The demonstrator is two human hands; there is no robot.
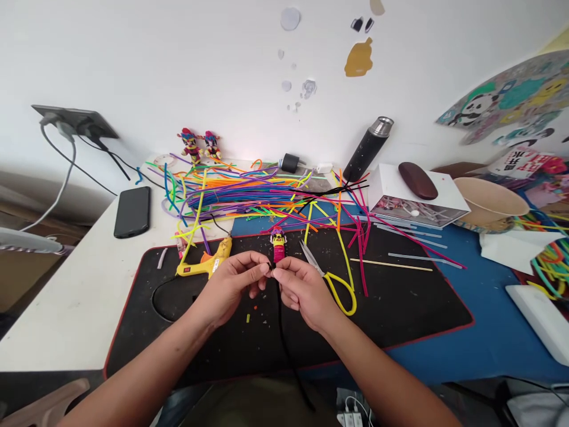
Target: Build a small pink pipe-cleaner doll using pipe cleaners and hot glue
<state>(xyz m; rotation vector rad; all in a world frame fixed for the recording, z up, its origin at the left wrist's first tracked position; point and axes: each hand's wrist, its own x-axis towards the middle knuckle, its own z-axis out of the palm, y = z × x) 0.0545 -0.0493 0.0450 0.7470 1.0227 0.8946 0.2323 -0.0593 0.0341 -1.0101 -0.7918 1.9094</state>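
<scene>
My left hand (246, 273) and my right hand (302, 289) meet over the black mat, thumbs and forefingers pinching a black pipe cleaner (283, 338). Its long end hangs down past the mat's near edge. Just beyond my fingertips is a small pipe-cleaner doll (278, 243) with a purple top, yellow face and magenta body; whether my fingers touch it is hard to tell. Right of it lie scissors with yellow handles (342, 293), blades partly apart. A yellow hot glue gun (207, 261) rests beside my left hand.
Many coloured pipe cleaners (240, 193) are heaped along the back. Two finished dolls (192, 147) stand by the wall. A phone (132, 212) lies at left. A black thermos (368, 148), a white box (418, 196) and a wooden stick (391, 264) are at right.
</scene>
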